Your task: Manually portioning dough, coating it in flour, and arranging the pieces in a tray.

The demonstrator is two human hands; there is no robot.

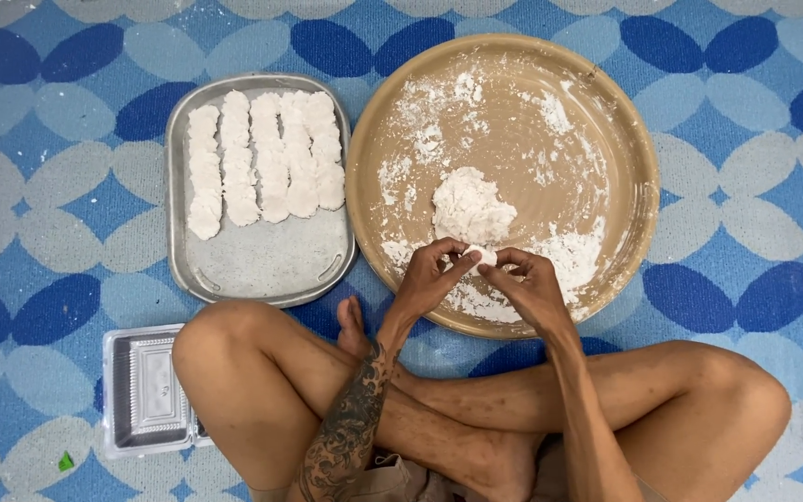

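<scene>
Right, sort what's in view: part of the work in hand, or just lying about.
In the work:
left hand
right hand
small dough piece
dough lump
round tan tray
metal tray of shaped pieces

Lying about:
clear plastic container
green scrap

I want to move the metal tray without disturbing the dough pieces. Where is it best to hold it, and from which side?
Probably grip the metal tray by its near rim, coming from the person's side. The white dough pieces fill only the far half, in rows, so the near half is bare. Keep it level.

Dull metal tray (262, 265), floury matt basin (638, 139)
</scene>
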